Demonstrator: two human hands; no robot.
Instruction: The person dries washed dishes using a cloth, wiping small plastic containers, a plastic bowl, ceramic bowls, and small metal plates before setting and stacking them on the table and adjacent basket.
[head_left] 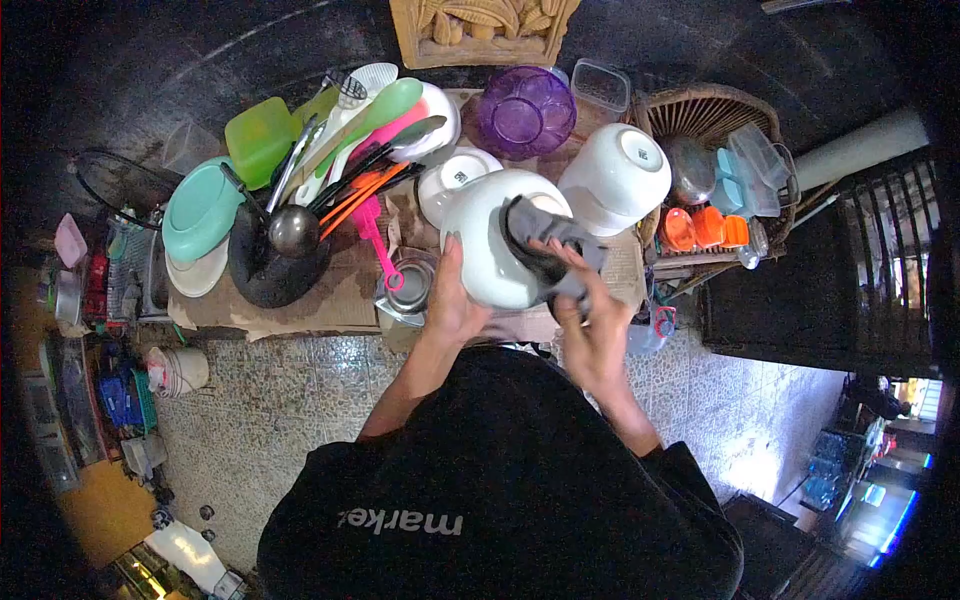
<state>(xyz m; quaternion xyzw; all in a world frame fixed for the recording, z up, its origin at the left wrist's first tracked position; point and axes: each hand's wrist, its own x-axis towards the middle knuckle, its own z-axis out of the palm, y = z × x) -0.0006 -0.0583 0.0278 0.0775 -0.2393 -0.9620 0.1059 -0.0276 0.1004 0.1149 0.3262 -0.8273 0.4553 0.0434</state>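
Observation:
A large white bowl (478, 245) is held bottom side up in front of my chest. My left hand (456, 300) grips its left side, with the thumb along the wall. My right hand (592, 320) presses a dark grey cloth (555, 240) against the bowl's right side and base. Behind and to the right, white bowls (622, 175) stand upside down in a stack. Another upturned white bowl (450, 180) sits just behind the held one. A small metal bowl (410, 285) lies left of my left hand.
Cooking utensils (345, 160), a turquoise lid (205, 215) and a green container (262, 135) crowd the left. At the back are a purple bowl (527, 115) and a clear container (601, 85). A wicker basket (700, 98) holds containers at right. Cardboard (330, 315) covers the surface.

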